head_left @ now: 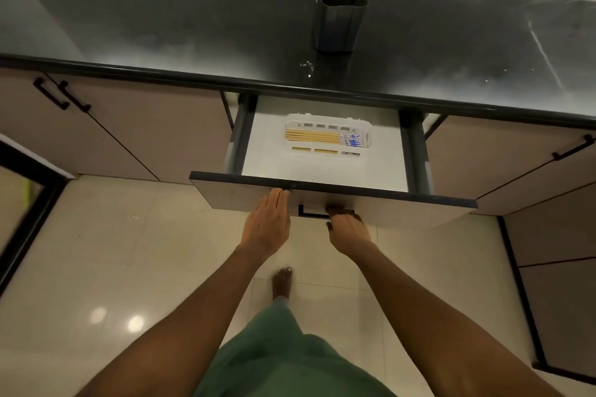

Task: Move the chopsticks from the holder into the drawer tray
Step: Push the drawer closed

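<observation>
Several wooden chopsticks (pixel 322 137) with blue-patterned ends lie side by side in a white plastic tray (pixel 371 148) inside the open drawer (pixel 322 195). The dark square holder (pixel 339 14) stands upright on the black countertop above the drawer, and I see nothing sticking out of it. My left hand (pixel 267 222) presses with straight fingers against the drawer front, fingertips at its top edge. My right hand (pixel 346 226) has its fingers curled round the black drawer handle (pixel 311 214).
The black countertop (pixel 161 42) runs across the view with a white marble wall behind. Closed beige cabinet doors with black handles (pixel 61 95) flank the drawer on both sides. Below is a glossy tiled floor with my bare foot (pixel 283 282).
</observation>
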